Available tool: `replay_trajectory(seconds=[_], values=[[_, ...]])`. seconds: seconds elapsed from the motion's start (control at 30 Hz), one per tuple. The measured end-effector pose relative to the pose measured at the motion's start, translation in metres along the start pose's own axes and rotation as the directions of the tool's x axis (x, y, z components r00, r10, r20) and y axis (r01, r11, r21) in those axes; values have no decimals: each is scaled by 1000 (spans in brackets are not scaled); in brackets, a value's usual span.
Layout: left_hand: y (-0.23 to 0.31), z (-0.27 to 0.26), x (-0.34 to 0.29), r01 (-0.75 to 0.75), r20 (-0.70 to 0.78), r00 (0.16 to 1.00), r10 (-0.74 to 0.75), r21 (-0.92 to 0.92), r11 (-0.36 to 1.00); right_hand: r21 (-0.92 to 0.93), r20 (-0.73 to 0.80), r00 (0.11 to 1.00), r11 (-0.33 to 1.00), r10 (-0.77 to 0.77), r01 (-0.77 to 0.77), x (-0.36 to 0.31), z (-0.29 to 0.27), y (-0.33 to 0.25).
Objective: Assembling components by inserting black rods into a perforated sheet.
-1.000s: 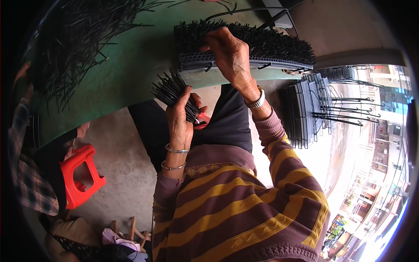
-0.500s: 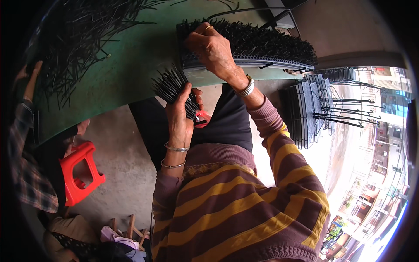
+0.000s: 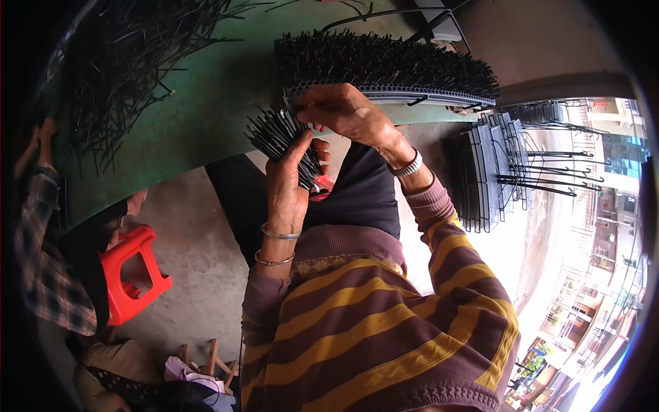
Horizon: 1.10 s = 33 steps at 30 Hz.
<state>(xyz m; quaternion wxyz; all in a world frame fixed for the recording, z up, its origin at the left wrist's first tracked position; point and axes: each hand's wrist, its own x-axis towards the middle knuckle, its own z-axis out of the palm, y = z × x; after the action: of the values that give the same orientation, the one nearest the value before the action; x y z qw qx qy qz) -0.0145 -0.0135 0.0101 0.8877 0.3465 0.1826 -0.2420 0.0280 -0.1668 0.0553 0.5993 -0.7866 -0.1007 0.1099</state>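
Note:
My left hand [image 3: 290, 175] is wrapped round a bundle of thin black strips [image 3: 274, 134], whose upper ends fan out above the thumb. Something red [image 3: 322, 187] shows at the bundle's lower end. Just over the strip tips, the fingers of my right hand [image 3: 353, 117] are curled together; whether a strip is between them is hidden. Beyond that hand, on the green table [image 3: 206, 103], stands a grey perforated tray [image 3: 384, 96] filled with a dense row of upright black strips [image 3: 391, 62].
Loose black strips [image 3: 123, 75] lie heaped at the table's far left. A co-worker's checked sleeve [image 3: 51, 261] is at the left, by a red plastic stool [image 3: 134, 275]. Wire-mesh racks [image 3: 473, 175] with long hooked rods stand stacked on the right. Wooden legs [image 3: 214, 357] show at lower left.
My right hand has come back from the tray's left end, down to the tips of the bundle. My left hand still grips the bundle in about the same place.

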Motion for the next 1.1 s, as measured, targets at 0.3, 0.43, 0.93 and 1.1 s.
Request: replay_trajectory(seconds=[0.3, 0.43, 0.93, 1.1], values=[[3, 2, 0, 48, -41, 998, -48, 9, 999, 100, -54, 998, 994, 44, -38, -6, -3, 8], [1, -1, 1, 82, -40, 996, -79, 73, 994, 156, -93, 995, 988, 26, -11, -5, -5, 10], [-5, -4, 7, 67, -95, 993, -70, -41, 997, -369, -486, 759, 889, -433, 270, 14, -13, -2], [-3, -7, 5, 40, -79, 996, -38, 32, 999, -485, -449, 745, 835, -494, 261, 22, -15, 3]])
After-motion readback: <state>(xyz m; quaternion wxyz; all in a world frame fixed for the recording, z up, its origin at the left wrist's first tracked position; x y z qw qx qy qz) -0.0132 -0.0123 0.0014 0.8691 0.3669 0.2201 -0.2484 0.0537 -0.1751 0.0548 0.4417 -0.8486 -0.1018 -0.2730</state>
